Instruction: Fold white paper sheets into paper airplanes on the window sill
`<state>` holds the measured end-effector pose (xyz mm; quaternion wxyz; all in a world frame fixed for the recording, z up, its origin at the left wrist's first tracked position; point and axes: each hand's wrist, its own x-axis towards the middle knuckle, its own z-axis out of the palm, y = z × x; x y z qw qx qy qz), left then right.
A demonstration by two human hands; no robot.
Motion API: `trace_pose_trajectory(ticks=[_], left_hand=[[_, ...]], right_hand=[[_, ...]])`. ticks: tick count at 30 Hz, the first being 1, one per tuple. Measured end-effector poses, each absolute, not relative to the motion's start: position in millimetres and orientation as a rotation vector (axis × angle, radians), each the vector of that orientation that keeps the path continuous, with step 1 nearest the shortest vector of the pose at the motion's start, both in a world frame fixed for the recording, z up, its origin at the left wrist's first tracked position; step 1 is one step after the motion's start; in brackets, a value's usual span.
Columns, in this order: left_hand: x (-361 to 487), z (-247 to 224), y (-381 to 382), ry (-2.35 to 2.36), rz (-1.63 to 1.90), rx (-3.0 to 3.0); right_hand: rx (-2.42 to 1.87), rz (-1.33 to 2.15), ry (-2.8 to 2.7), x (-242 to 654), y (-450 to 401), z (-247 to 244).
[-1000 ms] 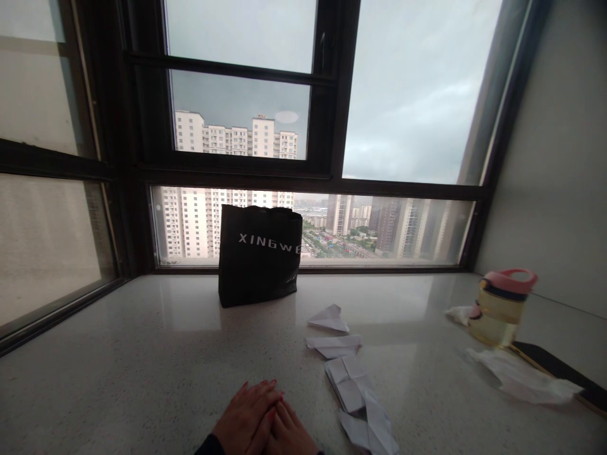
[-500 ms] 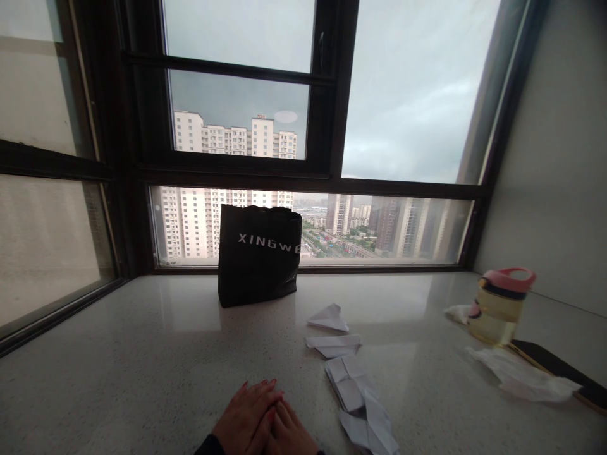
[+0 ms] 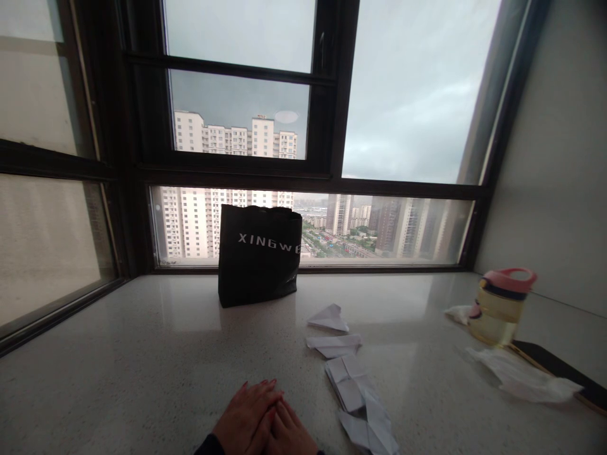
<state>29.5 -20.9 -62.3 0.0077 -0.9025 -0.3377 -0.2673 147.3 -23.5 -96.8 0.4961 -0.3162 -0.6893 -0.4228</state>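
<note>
My left hand (image 3: pixel 244 417) and my right hand (image 3: pixel 290 428) rest together on the white speckled counter (image 3: pixel 161 366) at the bottom middle. The left fingers lie stretched out over the tips of the right ones, and no object shows in either hand. Just right of them is a folded white paper piece (image 3: pixel 348 382), overlapping another folded paper (image 3: pixel 374 426) nearer the front edge. Farther back lie a flat folded strip of paper (image 3: pixel 334 345) and a pointed paper fold (image 3: pixel 329 317).
A black bag (image 3: pixel 258 259) stands upright by the window. On the right are a pink-lidded bottle (image 3: pixel 497 309) holding yellowish liquid, a crumpled white tissue (image 3: pixel 526 376) and a dark flat object (image 3: pixel 559 366). Another white crumpled piece (image 3: pixel 459 313) lies beside the bottle.
</note>
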Motion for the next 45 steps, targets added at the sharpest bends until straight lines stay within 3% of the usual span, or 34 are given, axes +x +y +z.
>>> trace_pose_trajectory(ticks=[45], left_hand=[[30,-64,-20,-1.036,-0.877,-2.819]], right_hand=[[-0.838,-1.062,-1.924,156,-11,-135]])
